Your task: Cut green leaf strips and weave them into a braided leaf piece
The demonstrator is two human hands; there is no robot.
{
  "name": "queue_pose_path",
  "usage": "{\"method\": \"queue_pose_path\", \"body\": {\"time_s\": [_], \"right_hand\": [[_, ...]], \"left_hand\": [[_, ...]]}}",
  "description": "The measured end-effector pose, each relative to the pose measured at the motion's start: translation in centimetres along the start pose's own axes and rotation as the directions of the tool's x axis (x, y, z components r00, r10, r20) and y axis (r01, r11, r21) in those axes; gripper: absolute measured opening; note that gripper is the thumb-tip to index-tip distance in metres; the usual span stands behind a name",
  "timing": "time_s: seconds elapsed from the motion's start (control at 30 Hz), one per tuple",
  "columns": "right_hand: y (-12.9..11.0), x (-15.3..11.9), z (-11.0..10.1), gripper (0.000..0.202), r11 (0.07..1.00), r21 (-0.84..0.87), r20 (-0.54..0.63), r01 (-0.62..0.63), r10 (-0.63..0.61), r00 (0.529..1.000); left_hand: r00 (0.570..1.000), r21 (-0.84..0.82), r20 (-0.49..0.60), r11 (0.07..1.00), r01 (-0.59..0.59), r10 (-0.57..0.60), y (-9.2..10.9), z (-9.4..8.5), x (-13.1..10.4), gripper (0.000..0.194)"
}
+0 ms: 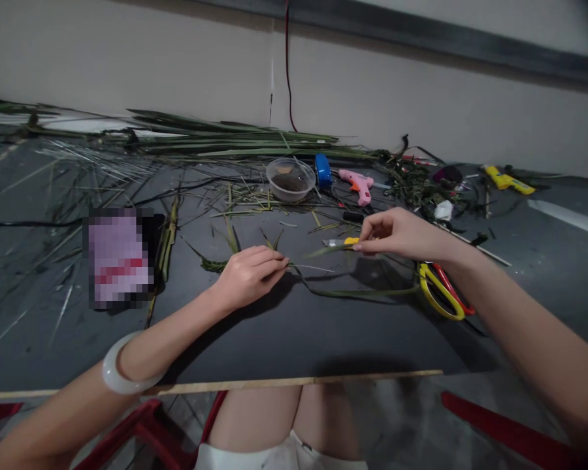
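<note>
My left hand is closed around a woven green leaf piece, whose braided end and pointed tips stick out to the left and above the fingers. A thin pale stem pokes out past its fingertips, and a long green leaf strip trails from there to the right, low over the table. With thumb and fingers, my right hand pinches the end of another narrow leaf strip. A yellow utility knife lies just behind those fingertips. Scissors with yellow and red handles rest under my right wrist.
A clear plastic bowl, a blue tape roll and a pink glue gun stand farther back. Long leaves lie along the wall. A blurred-out purple item sits at left. A yellow tool lies back right.
</note>
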State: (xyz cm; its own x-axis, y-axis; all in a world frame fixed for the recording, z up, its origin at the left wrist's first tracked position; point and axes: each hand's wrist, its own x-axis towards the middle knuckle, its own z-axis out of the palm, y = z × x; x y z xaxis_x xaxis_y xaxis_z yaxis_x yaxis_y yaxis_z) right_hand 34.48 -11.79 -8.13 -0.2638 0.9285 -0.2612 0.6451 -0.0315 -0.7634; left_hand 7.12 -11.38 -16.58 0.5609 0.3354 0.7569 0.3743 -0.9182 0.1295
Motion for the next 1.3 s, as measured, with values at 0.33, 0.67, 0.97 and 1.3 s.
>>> {"method": "queue_pose_path", "body": {"time_s": [0.33,0.67,0.97,1.3], "right_hand": [[0.3,1.2,8.2,0.026,0.93,0.227,-0.27,0.288,-0.224,0.936],[1.2,1.4,10.9,0.023,0.874,0.357,-0.363,0.329,-0.195,0.911],[1.9,1.1,11.2,0.023,0.817,-0.084,-0.427,0.57,-0.546,0.721],[2.1,0.8,10.3,0.018,0.801,0.4,-0.404,0.444,-0.281,0.871]], "left_hand": [[0.988,-0.081,-0.008,0.985,0.151,-0.152,0.1,-0.1,-0.1,0.006],[0.95,-0.239,0.069,0.919,0.312,-0.304,0.4,0.0,0.1,0.014],[0.924,-0.317,0.248,0.877,0.361,-0.291,0.5,0.1,0.2,0.014],[0.903,-0.291,0.221,0.858,0.423,-0.37,0.3,0.1,0.6,0.015]]}}
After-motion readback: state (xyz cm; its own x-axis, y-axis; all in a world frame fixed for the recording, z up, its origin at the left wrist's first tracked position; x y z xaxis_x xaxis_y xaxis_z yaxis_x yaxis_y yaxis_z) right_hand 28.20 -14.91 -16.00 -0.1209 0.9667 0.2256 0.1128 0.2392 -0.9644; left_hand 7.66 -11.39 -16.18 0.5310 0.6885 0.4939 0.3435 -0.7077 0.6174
